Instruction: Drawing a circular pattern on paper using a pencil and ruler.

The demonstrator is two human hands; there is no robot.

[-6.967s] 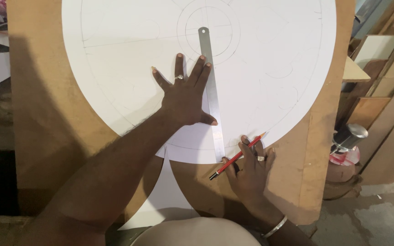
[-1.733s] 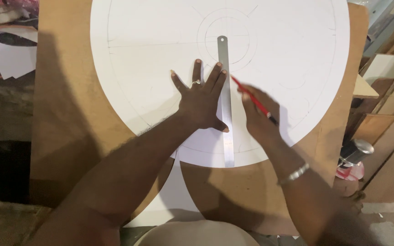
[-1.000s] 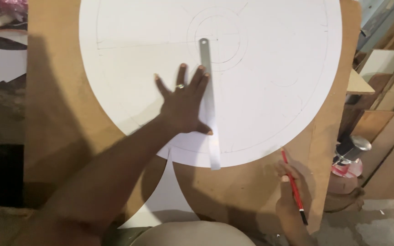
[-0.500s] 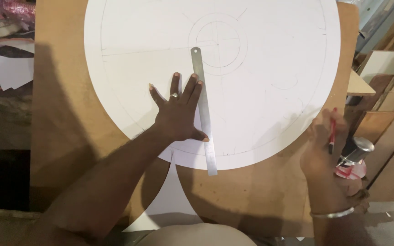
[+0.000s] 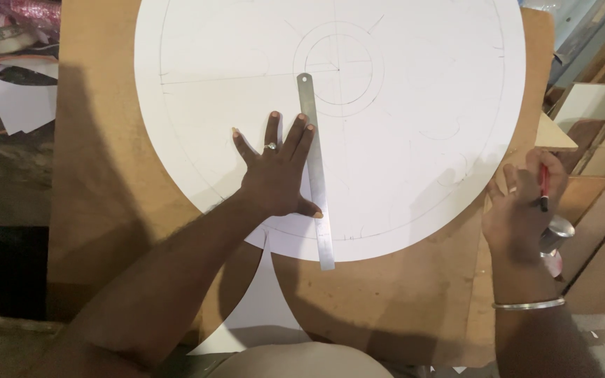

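Brown board [image 5: 400,308]; left hand [image 5: 274,178] flat, steel ruler [image 5: 315,168]; right hand [image 5: 523,210] clamps red pencil [image 5: 543,185].

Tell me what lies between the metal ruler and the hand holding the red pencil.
In the head view, only the white paper disc and bare board separate the ruler from the right hand.

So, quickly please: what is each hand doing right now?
Left hand: open, fingers spread, pressing flat on the metal ruler and the white paper disc.
Right hand: closed around a red pencil, off the disc.
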